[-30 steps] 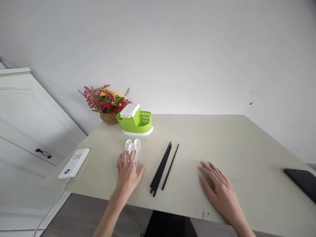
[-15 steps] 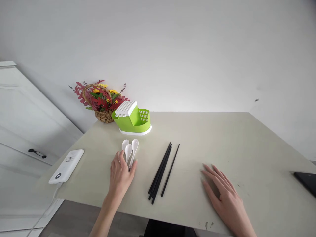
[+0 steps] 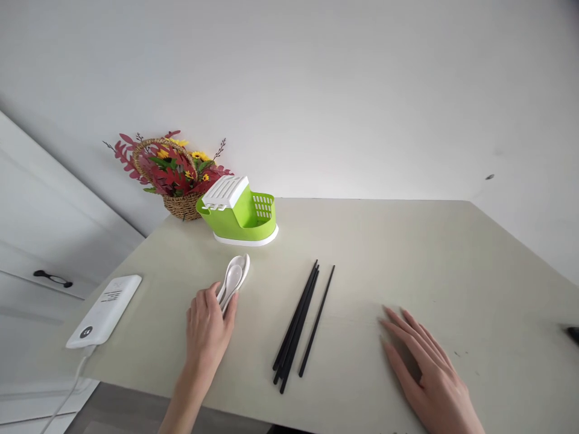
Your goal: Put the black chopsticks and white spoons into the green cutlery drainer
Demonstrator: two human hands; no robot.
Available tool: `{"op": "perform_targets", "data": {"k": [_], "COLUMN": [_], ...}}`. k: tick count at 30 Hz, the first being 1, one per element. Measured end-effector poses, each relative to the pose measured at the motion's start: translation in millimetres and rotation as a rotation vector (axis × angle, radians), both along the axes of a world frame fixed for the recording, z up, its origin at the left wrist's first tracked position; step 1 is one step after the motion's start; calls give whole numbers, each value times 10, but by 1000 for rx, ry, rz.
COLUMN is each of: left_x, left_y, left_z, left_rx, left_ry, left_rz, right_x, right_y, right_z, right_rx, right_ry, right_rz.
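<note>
My left hand point(image 3: 210, 322) is closed round the handles of the white spoons point(image 3: 234, 276), which are bunched together with their bowls overlapping and pointing away from me. My fingers hide most of the handles. To the right of that hand lie several black chopsticks point(image 3: 296, 328) in a bundle, and a single black chopstick point(image 3: 317, 322) rests apart beside them. My right hand point(image 3: 427, 367) lies on the table with its fingers stretched out and nothing in it. Beyond the spoons stands a green cutlery holder point(image 3: 226, 223) with a white slotted top and white base.
A wicker basket of artificial flowers point(image 3: 181, 206) stands behind the holder against the wall. On the table's left lies a white power bank point(image 3: 106, 310) with a cable point(image 3: 72, 386). A black phone's corner point(image 3: 573, 333) shows at the right edge. A white cabinet point(image 3: 49, 229) adjoins the left side.
My left hand has closed on the spoons and drawn them together from a fanned spread. The view has shifted and come nearer. My right hand stays flat on the table.
</note>
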State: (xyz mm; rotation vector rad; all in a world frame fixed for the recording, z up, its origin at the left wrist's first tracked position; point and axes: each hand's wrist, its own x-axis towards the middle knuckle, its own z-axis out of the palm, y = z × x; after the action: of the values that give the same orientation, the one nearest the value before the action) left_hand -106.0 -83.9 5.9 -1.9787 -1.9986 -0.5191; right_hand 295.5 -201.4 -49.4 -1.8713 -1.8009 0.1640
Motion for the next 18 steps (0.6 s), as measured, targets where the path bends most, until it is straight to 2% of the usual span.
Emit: {"op": "perform_targets", "data": {"k": [9, 18], "left_x": [11, 35], "left_y": [-27, -61], "left_z": [-63, -38], "left_rx": [19, -14], "left_ry": [-38, -109], "left_rz": [-80, -92], "right_x": [-8, -17], "right_y": [2, 13], "right_z": [4, 5], "right_rx": [10, 11], "right_ry": [-1, 1], "right_rz": [-21, -28]}}
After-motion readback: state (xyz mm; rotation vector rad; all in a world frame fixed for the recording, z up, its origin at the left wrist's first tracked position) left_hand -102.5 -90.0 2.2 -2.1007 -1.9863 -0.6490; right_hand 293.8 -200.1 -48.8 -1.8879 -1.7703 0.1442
